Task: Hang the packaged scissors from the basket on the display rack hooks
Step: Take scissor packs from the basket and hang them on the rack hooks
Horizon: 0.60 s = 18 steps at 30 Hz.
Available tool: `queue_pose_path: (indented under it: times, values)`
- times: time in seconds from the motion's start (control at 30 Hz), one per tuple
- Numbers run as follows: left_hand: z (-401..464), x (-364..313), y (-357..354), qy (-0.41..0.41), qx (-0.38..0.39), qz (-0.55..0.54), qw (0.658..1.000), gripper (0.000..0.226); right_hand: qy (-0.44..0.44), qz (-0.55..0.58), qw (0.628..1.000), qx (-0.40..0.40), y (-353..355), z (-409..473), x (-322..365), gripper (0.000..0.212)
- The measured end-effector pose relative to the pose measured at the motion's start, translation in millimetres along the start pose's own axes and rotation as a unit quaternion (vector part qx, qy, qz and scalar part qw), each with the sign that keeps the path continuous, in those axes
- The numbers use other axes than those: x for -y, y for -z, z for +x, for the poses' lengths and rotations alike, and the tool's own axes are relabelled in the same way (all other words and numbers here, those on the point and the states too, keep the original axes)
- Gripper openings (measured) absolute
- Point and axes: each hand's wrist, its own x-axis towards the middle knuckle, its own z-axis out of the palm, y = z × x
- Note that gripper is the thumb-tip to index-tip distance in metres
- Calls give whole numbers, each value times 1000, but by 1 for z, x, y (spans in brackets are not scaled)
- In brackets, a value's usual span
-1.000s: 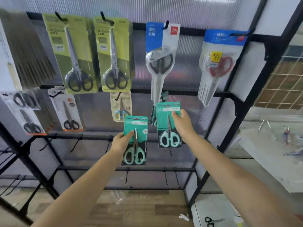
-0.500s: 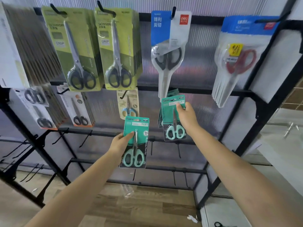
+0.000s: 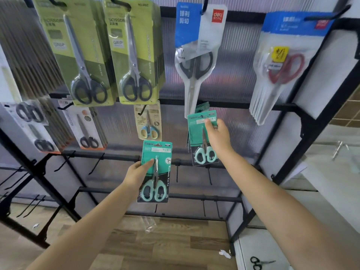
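1. On the far left of the display rack (image 3: 224,104), grey-carded scissors packs (image 3: 29,125) hang in a deep row, blurred at the frame edge.
2. Two olive-green packs (image 3: 81,55) marked "SCISSOR" and "GRIP" hang side by side from the top rail, each showing long steel blades and black handles.
3. Below them hang a white-and-orange pack (image 3: 85,129) with small black-handled scissors, and to its right a beige pack (image 3: 148,121) with blue-and-yellow handles.
4. The left hand (image 3: 137,173) pinches a teal packaged scissors (image 3: 155,172) by its left edge, thumb across the card front near the blades. The card is teal at the top, dark at the bottom, with mint-green handles low and the steel blades pointing up. It is held upright in front of the lower rail, off any hook.
5. A blue-and-white pack (image 3: 198,45) with dark-handled scissors hangs top centre.
6. The right hand (image 3: 219,137) grips a second teal pack (image 3: 201,137) by its right side, thumb pressed near the top label. Its top sits at a hook on the middle rail; whether the hole is on the hook is unclear. More teal cards show just behind it.
7. At the far right, a blue-topped clear pack row (image 3: 284,63) holds red-handled scissors.
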Motion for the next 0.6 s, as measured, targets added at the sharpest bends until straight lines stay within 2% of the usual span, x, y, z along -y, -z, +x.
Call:
queue_pose_path:
  times: [0.33,0.47,0.6]
  values:
    - [-5,1,9,-1,-4,-11,1000,21,12,32,998,-43,-5,-3,-1,25]
    - [-5,6,15,1,-8,-10,1000,16,-1,38,999,-27,-7,-1,-2,34]
    - [-4,8,18,4,-11,-10,1000,11,0,39,999,-19,-4,2,-3,28]
